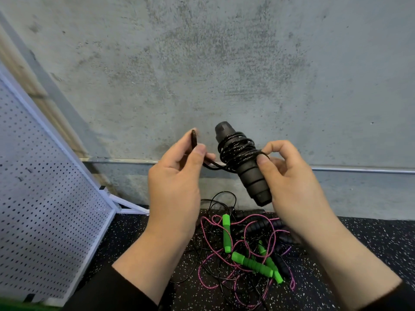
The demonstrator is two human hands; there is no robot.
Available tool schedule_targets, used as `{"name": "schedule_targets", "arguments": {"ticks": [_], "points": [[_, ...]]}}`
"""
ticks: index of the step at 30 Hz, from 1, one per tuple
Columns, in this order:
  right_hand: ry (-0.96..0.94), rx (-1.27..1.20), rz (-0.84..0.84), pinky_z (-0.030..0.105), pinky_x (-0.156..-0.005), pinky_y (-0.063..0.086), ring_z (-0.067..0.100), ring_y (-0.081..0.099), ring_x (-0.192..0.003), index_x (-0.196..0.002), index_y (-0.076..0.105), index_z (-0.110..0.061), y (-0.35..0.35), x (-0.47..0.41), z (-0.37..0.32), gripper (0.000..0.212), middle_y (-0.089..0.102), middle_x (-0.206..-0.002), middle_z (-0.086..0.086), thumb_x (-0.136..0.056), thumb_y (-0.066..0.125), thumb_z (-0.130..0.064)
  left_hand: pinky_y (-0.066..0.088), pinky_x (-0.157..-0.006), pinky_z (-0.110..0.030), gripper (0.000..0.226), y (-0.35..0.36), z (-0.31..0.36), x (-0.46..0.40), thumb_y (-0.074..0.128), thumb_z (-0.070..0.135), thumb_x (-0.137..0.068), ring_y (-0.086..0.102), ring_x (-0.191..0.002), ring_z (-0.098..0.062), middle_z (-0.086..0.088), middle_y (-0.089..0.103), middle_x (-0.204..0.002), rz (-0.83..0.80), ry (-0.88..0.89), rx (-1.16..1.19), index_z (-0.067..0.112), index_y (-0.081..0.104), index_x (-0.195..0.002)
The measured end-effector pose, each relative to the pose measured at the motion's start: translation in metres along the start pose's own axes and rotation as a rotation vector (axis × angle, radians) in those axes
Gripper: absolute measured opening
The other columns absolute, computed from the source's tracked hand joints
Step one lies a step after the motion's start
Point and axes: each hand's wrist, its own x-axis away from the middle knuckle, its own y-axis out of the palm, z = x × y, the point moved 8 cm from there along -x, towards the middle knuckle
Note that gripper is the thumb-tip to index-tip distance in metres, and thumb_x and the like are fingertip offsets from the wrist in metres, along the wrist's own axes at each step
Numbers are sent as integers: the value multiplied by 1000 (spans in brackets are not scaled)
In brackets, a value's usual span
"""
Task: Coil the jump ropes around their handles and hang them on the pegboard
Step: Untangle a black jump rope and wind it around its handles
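My right hand (pixel 289 176) grips the black ribbed jump-rope handles (pixel 247 173), held tilted in front of the concrete wall. Dark speckled rope (pixel 235 151) is coiled several times round their upper part. My left hand (pixel 177 173) pinches a loop of that same rope (pixel 194 140) between thumb and fingers, just left of the handles. On the floor below lies a tangle of more ropes: green handles (pixel 251 263) with pink cord (pixel 208 274), black handles (pixel 265 223) and thin black cord. The white pegboard (pixel 45 212) leans at the left.
A grey concrete wall (pixel 224 63) fills the background, with a metal pipe (pixel 359 170) running along its base. The floor is black speckled rubber matting (pixel 370 243). The pegboard's white frame foot (pixel 130 205) reaches toward the rope pile.
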Motion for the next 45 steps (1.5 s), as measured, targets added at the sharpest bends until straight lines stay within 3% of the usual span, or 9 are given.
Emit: {"name": "schedule_targets", "arguments": {"ticks": [5,9,14,17,20,23,29,40,45], "points": [[-41,46,-37,25,-44,44,12,53,-53,-87,54,-29,10,1,1,21,64,-68,-4,-102,56,-14,50,-92,-20,39,10,23,6,64,9,-98,66,-92,-9,-3,70,-93,-122,225,-159,40,65,-122],[-116,268,-65,29,-57,46,5,53,-59,-87,55,-39,12,2,3,22,68,-75,-12,-100,60,-22,47,-87,-14,38,26,17,7,63,18,-95,62,-93,2,12,66,-96,-282,337,-492,19,65,-134],[-160,519,-68,19,-64,44,-1,60,-80,-95,51,-47,6,8,1,8,69,-84,-18,-94,56,-41,37,-81,-4,32,27,10,3,69,17,-95,59,-91,8,14,67,-94,-350,229,-599,15,72,-126],[-178,553,-149,6,-78,41,-8,57,-105,-97,50,-45,14,11,4,6,63,-123,-27,-97,54,-40,37,-80,-4,32,23,0,-1,72,15,-93,59,-90,10,17,67,-94,-348,119,-593,18,73,-125],[-229,580,-183,1,-85,35,-13,51,-114,-97,50,-41,21,12,3,7,53,-129,-36,-99,53,-34,39,-77,-6,32,22,-3,-1,70,16,-94,59,-91,7,16,66,-94,-372,82,-616,23,72,-126],[-268,591,-204,5,-90,36,-17,46,-116,-99,49,-40,23,11,2,5,49,-131,-39,-98,48,-36,39,-77,-6,34,23,-2,1,68,15,-96,58,-90,4,15,63,-94,-427,91,-633,25,70,-128],[-261,615,-214,36,-93,49,-4,55,-115,-101,46,-44,20,12,4,7,49,-139,-35,-97,43,-40,34,-83,-4,39,33,-3,10,55,16,-104,50,-100,0,10,53,-103,-581,187,-792,18,58,-143],[-312,674,-317,30,-103,46,-10,49,-128,-107,51,-48,26,14,0,15,46,-139,-41,-94,46,-43,49,-84,-18,26,9,-20,-2,77,15,-87,68,-92,2,14,76,-92,-492,-132,-466,32,80,-106],[-322,657,-307,21,-105,42,-12,47,-130,-106,53,-48,25,12,0,13,48,-142,-37,-95,51,-42,37,-69,-8,23,12,-17,-2,75,20,-90,58,-78,5,22,62,-77,-476,26,-641,25,79,-112]]}}
